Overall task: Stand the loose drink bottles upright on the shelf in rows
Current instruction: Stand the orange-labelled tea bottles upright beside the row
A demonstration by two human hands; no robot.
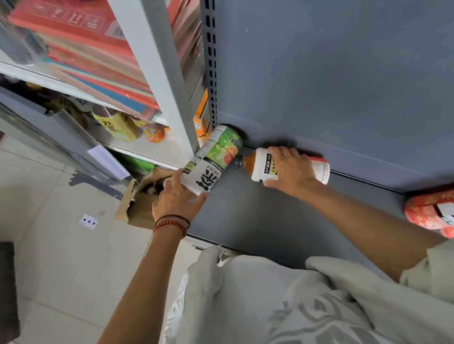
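Nearest, at the right edge, a red bottle point(451, 210) stands apart on the grey shelf point(268, 218), cut off by the frame. Further in, the two hands work well apart, each wrapped around its own bottle. The left hand point(176, 198) grips the ice tea bottle point(212, 160) at its near end; that bottle leans steeply, its long axis running from the hand up toward the back corner, where its far end touches or nearly touches the back panel point(348, 59). The right hand point(290, 168) clasps the orange bottle point(265, 167) around its middle; it looks to lie almost flat, long axis parallel to the back panel, brown-liquid end pointing left toward the ice tea.

To do this step well, pivot each on its base, tuck the ice tea into the corner, and stand the orange one just beside it to start a straight row.
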